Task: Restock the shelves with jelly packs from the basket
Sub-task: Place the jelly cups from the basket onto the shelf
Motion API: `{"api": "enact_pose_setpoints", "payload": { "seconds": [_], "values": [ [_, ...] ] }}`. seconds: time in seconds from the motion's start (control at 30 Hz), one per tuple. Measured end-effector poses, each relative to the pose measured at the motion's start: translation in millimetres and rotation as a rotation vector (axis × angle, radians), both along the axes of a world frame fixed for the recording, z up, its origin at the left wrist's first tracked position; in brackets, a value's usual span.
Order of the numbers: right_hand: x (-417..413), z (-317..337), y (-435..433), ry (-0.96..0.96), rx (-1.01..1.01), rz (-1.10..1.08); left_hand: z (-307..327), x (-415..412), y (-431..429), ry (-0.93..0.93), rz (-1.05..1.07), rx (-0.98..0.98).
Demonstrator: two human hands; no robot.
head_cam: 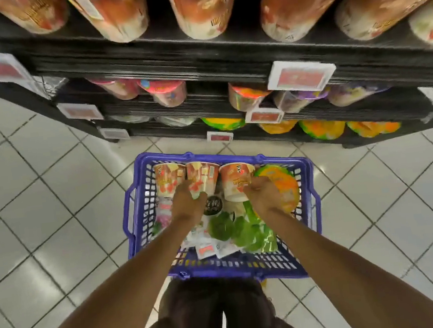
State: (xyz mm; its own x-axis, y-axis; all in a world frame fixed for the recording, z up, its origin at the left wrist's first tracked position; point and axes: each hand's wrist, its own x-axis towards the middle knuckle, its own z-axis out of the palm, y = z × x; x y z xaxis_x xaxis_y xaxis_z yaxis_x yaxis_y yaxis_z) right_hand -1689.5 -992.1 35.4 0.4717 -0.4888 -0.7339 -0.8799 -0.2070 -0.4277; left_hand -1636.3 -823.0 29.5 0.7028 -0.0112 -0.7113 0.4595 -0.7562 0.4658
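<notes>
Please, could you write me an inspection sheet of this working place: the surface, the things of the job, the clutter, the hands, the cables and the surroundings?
Surface: pale tiled floor; the blue basket stands on it in front of the shelves.
Job's things: three orange jelly tubs lie in a row at the basket's far end: left tub, middle tub, right tub; a round orange-green pack beside them; green packs nearer the person.
Clutter: small white sachets and a dark round lid loose in the basket.
Hands: left hand grips the middle tub; right hand grips the right tub.
Cables: nothing seen.
Surroundings: stocked orange tubs on the top shelf, colourful cups below, price tags on the edges.
</notes>
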Motion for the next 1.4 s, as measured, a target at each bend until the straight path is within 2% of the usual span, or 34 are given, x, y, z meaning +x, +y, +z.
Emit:
{"api": "enact_pose_setpoints", "payload": {
  "seconds": [0.1, 0.2, 0.27, 0.33, 0.43, 0.53, 0.67, 0.77, 0.9, 1.0, 1.13, 1.2, 1.4],
  "values": [
    [24.4, -39.5, 14.6, 0.104, -0.151, 0.122, -37.9, 13.0, -8.7, -0.023, -0.024, 0.021],
    [41.2, -60.5, 20.8, 0.183, -0.238, 0.152, -64.3, 21.2, -18.6, -0.033, 0.074, 0.054],
    [42.7, -65.4, 23.3, 0.214, -0.264, 0.153, -79.1, 25.9, -23.5, 0.003, 0.015, 0.214],
    [39.3, -64.8, 25.6, 0.24, -0.308, 0.209, -85.6, 30.2, -24.7, 0.04, 0.004, 0.286],
    [40.9, -59.9, 25.5, 0.272, -0.331, 0.266, -83.9, 36.8, -19.7, 0.081, 0.064, 0.214],
    [43.6, -52.5, 22.9, 0.273, -0.288, 0.148, -74.2, 38.2, -15.1, 0.088, 0.256, 0.112],
    [28.7, -38.0, 22.9, 0.2, -0.205, 0.006, -46.6, 23.4, -4.5, 0.21, 0.539, -0.219],
    [12.9, -17.9, 19.2, -0.037, 0.078, -0.187, -3.9, 7.9, 9.4, 0.238, 0.625, -0.448],
    [-6.5, 51.4, 18.6, -0.235, 0.435, -0.427, 75.2, -1.2, 20.4, 0.28, 0.636, -0.596],
    [-10.8, 126.9, 17.0, -0.343, 0.537, -0.449, 152.6, -7.1, 23.2, 0.257, 0.559, -0.704],
    [-16.0, 250.3, 13.8, -0.385, 0.676, -0.309, 275.7, -12.0, 23.3, 0.177, 0.496, -0.754],
    [-17.8, 316.2, 12.9, -0.394, 0.679, -0.246, 340.5, -12.5, 27.2, 0.153, 0.463, -0.808],
    [-6.1, 485.7, 23.5, -0.618, 0.437, -0.095, 490.9, -4.8, 64.4, 0.004, 0.305, -0.976]
  ]
}}
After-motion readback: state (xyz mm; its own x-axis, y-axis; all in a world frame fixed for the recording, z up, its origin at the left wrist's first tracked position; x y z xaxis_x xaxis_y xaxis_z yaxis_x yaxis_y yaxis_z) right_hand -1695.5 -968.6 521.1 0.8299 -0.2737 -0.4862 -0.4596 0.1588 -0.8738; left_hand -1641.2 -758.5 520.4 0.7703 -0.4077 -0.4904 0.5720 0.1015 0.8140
